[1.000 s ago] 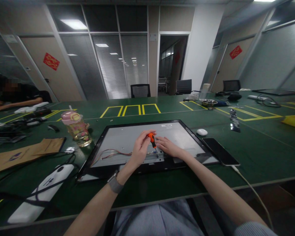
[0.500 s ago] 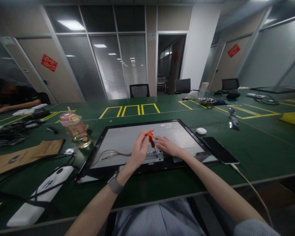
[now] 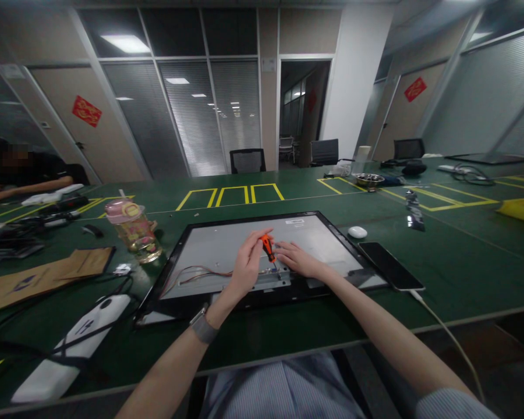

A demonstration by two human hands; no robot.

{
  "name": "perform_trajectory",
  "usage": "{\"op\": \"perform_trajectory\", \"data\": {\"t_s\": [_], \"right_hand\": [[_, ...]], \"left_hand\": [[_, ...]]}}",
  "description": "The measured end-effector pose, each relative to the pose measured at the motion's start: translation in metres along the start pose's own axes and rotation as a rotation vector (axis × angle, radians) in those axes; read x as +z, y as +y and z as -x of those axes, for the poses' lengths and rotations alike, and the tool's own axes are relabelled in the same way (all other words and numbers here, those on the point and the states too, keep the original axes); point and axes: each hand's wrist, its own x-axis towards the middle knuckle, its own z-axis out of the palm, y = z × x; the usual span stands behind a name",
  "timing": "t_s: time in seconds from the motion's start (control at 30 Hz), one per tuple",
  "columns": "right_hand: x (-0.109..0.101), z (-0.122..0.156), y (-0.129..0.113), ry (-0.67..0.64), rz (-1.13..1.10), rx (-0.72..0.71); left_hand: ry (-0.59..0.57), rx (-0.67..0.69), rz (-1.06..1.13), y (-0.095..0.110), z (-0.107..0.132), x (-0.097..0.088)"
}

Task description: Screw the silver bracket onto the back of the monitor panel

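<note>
A monitor panel (image 3: 209, 241) lies face down on the green table, its grey metal back up, inside a black frame. My left hand (image 3: 244, 269) is closed round the top of a small orange-handled screwdriver (image 3: 268, 249), which stands tilted with its tip down on a bracket near the panel's lower edge. My right hand (image 3: 297, 259) rests on the panel just right of the screwdriver's shaft, fingers curled towards it. Red and white wires (image 3: 196, 272) run across the panel to the left of my hands.
A pink-lidded drink bottle (image 3: 133, 228) stands left of the panel, by a brown paper envelope (image 3: 48, 272) and a white device with black cables (image 3: 76, 337). A white mouse (image 3: 357, 232) and a phone (image 3: 390, 266) on a cable lie right. Another person sits far left.
My hands and the screwdriver have barely shifted on the panel. The view has tilted slightly between the first frame and now.
</note>
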Motion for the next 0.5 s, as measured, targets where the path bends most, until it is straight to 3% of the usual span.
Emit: {"op": "perform_trajectory", "data": {"t_s": [0.13,0.33,0.5], "right_hand": [[0.0019,-0.0013,0.0033,-0.008,0.002,-0.002],[0.003,-0.0013,0.0028,0.018,0.01,-0.003],[0.0007,-0.0006,0.0004,-0.004,0.005,-0.001]], "left_hand": [[-0.004,0.02,0.039,-0.0022,0.0,-0.0003],[0.091,0.066,-0.049,-0.005,0.0021,0.0016],[0.023,0.022,0.022,0.0027,0.0017,0.0011]]}}
